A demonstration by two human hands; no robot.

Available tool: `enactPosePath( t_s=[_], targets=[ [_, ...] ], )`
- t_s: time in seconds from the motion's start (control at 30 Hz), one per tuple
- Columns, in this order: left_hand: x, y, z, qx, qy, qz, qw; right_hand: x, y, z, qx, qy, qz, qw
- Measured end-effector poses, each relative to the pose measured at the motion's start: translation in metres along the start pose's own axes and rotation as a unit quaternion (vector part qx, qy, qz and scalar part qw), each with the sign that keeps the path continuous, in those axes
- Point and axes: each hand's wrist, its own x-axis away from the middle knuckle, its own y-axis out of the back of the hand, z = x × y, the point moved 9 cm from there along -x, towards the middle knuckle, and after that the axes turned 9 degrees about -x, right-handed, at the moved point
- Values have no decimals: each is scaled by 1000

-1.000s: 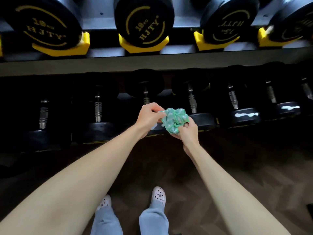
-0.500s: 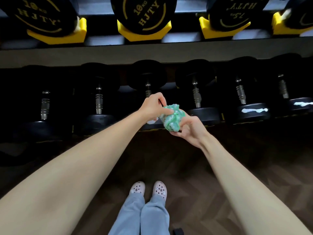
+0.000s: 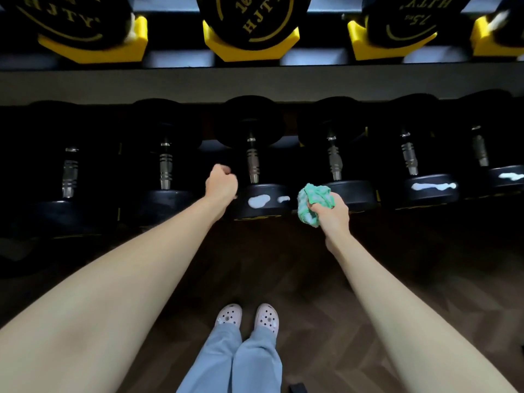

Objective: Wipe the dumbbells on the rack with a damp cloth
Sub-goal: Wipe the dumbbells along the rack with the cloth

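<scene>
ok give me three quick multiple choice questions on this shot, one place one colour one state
1. Where is the cloth? A. on the floor B. in the right hand C. on the upper shelf
2. What colour are the cradles under the upper dumbbells? A. yellow B. red C. white
3. The near head of the dumbbell beside the left hand is: A. wrapped in cloth B. spotless C. smeared with white
Answers: B, the right hand grips the bunched green cloth; A, yellow blocks sit under the upper dumbbells; C, two white patches show on it.
</scene>
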Motion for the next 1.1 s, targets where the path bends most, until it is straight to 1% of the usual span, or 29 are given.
enactPosePath(
  t_s=[0.07, 0.2, 0.3, 0.4, 0.53, 0.6, 0.67, 0.83, 0.97, 1.1],
  targets=[
    [-9, -2, 27, -25, 27, 5, 999, -2, -7, 4, 70, 35, -25, 997],
    [-13, -19, 51, -33, 64, 59, 996, -12, -14, 9, 170, 68, -81, 980],
    [-21, -31, 57, -13, 82, 84, 993, -23, -22, 9, 230, 86, -82, 966],
    [-29, -36, 61, -1, 98, 79, 992, -32, -33, 8, 264, 93, -72, 957],
    [-39, -32, 66, -13, 110, 44, 993, -39, -40, -3, 252, 56, -72, 963],
    [-42, -29, 71, 6, 124, 45, 991, -43, -40, -7, 231, 31, -67, 970],
    [-44, -27, 76, 17, 134, 54, 989, -45, -41, -5, 225, 28, -51, 973],
    [-35, -27, 79, 41, 143, 67, 987, -28, -46, 10, 232, 74, -14, 970],
    [-25, -32, 73, 55, 120, 106, 985, -10, -54, 17, 222, 118, -5, 968],
    [-21, -27, 76, 68, 112, 134, 982, 1, -70, 25, 246, 168, 19, 955]
  ],
)
